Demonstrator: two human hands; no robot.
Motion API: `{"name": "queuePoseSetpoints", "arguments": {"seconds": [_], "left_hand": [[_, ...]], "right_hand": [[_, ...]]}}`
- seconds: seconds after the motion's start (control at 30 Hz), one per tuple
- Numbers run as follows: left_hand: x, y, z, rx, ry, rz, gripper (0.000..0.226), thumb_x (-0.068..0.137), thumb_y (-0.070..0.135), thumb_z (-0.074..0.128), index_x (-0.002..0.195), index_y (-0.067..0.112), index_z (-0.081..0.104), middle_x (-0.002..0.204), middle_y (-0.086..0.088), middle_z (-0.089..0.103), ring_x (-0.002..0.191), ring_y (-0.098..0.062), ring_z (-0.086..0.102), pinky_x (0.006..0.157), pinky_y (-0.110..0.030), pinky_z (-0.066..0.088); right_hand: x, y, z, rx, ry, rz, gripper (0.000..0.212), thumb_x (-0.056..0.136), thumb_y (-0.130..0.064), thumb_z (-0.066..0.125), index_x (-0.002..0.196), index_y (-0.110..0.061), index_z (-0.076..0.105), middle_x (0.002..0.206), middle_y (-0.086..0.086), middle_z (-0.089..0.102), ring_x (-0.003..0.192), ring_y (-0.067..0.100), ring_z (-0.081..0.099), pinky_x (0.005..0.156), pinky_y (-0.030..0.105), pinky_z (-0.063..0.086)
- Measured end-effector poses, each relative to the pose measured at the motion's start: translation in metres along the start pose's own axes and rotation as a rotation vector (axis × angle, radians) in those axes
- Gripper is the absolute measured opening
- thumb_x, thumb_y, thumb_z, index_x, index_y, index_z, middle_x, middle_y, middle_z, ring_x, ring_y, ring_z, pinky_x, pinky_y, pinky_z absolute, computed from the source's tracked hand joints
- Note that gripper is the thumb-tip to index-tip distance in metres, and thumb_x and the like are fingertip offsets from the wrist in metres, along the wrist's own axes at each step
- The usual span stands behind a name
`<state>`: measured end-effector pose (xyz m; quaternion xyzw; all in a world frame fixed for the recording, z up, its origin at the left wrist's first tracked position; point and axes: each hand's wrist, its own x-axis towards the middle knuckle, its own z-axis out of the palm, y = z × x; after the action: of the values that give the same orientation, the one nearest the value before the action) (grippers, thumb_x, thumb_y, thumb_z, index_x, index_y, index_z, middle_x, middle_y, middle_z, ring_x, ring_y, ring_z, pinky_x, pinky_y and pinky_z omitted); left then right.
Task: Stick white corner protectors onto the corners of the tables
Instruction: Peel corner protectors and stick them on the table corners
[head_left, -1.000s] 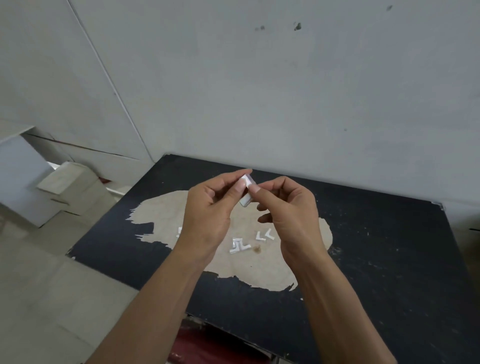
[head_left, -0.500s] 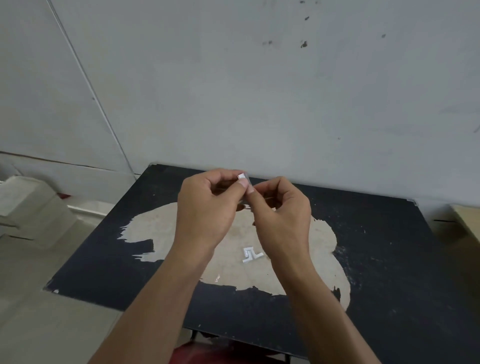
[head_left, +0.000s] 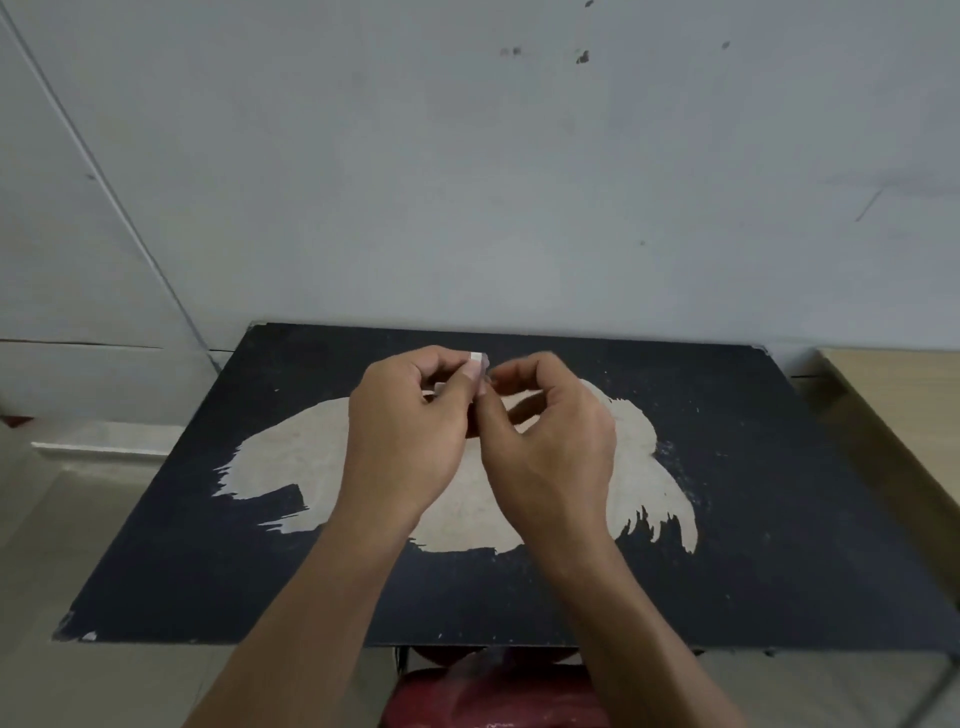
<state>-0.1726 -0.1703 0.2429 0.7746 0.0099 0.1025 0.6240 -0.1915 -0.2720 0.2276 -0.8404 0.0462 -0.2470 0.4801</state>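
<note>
Camera's swung round since half a second ago, so the worktop (head_left: 753, 467) now sits pretty much square-on instead of at an angle, and both hands have drifted up toward its far edge. The loose white pieces that were showing on the pale patch between the wrists aren't visible anymore; the hands and forearms cover that spot.

Right now the left hand (head_left: 410, 431) and right hand (head_left: 550, 441) are bunched together above the back half of the worktop, knuckles toward the camera. The little white corner protector (head_left: 477, 358) is pinched between them, poking up just above the left thumb. It's up in the air, not touching the worktop and well away from any of its corners.

Left fingers (head_left: 470, 375) are curled in tight with the thumb pressed against the piece. Right fingers (head_left: 519, 364) are curled as well, with their tips closed in on the piece's right side. That bit is slightly blurry, so I can't tell exactly which fingertips are gripping it. Neither hand is spread open.

Worktop is black with a big worn pale patch (head_left: 291, 457) in the middle, ragged along its edges, and it's pushed up against a grey wall (head_left: 519, 182). Off to the right, just beside it, there's a light wooden surface (head_left: 893, 395). Something red (head_left: 493, 691) shows below the near edge, between the forearms, but I can't make out what it is.
</note>
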Motion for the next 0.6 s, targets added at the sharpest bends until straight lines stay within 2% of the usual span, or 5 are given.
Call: {"name": "queuePoseSetpoints", "arguments": {"seconds": [0.1,0.23,0.4,0.5,0.6], "left_hand": [[-0.002,0.004,-0.001,0.09,-0.029,0.079,0.016,0.098,0.023,0.063,0.091,0.027,0.077,0.075,0.013,0.074,0.072,-0.006,0.072,0.067,-0.022,0.059],[0.005,0.012,0.002,0.188,-0.035,0.172,0.016,0.097,0.024,0.062,0.095,0.026,0.078,0.077,0.017,0.073,0.072,0.001,0.07,0.069,-0.018,0.057],[0.01,0.023,0.007,0.252,-0.038,0.223,0.015,0.095,0.021,0.064,0.091,0.027,0.078,0.071,0.022,0.069,0.074,0.008,0.065,0.062,-0.001,0.042],[0.012,0.025,0.009,0.281,-0.021,0.24,0.015,0.095,0.02,0.065,0.091,0.026,0.078,0.071,0.023,0.067,0.078,0.012,0.062,0.062,0.001,0.04],[0.016,0.019,0.009,0.312,0.02,0.221,0.015,0.094,0.02,0.065,0.091,0.026,0.078,0.075,0.019,0.07,0.075,0.007,0.064,0.062,0.001,0.04]], "right_hand": [[0.003,0.0,-0.001,-0.14,0.086,-0.169,0.015,0.09,-0.027,0.069,0.105,-0.029,0.066,0.1,-0.016,0.064,0.079,0.003,0.06,0.066,0.015,0.045],[0.013,0.001,-0.003,-0.188,0.135,-0.325,0.022,0.089,-0.017,0.065,0.109,-0.022,0.072,0.098,-0.009,0.068,0.082,0.01,0.063,0.06,0.035,0.054],[0.02,0.002,-0.01,-0.203,0.176,-0.363,0.023,0.089,-0.016,0.065,0.109,-0.02,0.074,0.095,-0.007,0.069,0.082,0.015,0.064,0.06,0.038,0.055],[0.022,0.003,-0.01,-0.203,0.171,-0.373,0.02,0.089,-0.016,0.065,0.105,-0.021,0.073,0.092,-0.008,0.069,0.08,0.013,0.063,0.06,0.037,0.054],[0.025,0.005,-0.005,-0.195,0.137,-0.362,0.012,0.089,-0.017,0.064,0.097,-0.023,0.071,0.088,-0.011,0.068,0.079,0.011,0.062,0.059,0.036,0.053]]}}
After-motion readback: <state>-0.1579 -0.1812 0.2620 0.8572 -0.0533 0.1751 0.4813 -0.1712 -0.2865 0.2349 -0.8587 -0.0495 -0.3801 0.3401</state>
